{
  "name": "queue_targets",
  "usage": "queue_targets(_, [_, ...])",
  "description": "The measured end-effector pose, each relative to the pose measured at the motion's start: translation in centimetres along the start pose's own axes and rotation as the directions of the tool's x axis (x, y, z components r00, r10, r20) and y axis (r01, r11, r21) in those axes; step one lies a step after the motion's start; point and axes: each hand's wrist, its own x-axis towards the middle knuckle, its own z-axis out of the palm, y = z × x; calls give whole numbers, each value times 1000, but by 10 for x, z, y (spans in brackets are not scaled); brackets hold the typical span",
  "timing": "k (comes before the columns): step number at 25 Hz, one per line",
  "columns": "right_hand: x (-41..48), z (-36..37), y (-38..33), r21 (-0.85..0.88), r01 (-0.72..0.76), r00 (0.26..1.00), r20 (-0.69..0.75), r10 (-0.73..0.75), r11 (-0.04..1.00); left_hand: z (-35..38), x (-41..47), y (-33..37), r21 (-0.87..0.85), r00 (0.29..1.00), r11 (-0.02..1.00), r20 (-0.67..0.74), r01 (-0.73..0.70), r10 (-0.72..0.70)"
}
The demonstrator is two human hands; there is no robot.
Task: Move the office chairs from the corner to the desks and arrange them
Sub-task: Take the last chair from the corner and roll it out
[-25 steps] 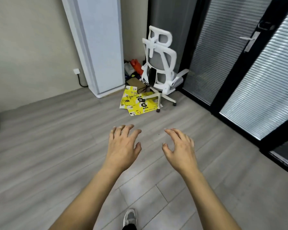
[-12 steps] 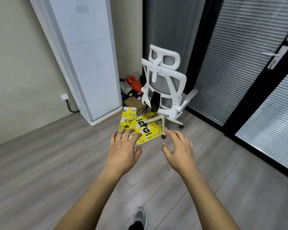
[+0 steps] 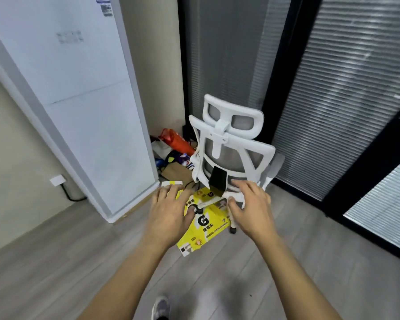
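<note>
The white office chair stands tucked in the corner, its back turned to the person, wedged between the tall white cabinet and the dark glass partition. Both hands, the left hand and the right hand, are spread open and empty, reaching low toward the backrest, likely to grip it for rolling. Yellow flattened cardboard lies under the castors and could snag them

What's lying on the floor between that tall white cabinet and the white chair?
In the head view, flattened yellow cardboard on the floor, and behind it a heap of bags, between the cabinet and the chair.
</note>
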Motion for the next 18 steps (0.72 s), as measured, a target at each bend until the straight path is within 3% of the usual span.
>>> queue_targets(8, [184, 89, 17, -91, -273, 957, -133, 260, 958, 69, 240, -112, -81, 971, 978, 127, -192, 201])
queue_targets(18, [317, 147, 102, -186, -505, 860, -190, 474, 842, 174, 446, -135, -176, 896, 935, 277, -309, 348])
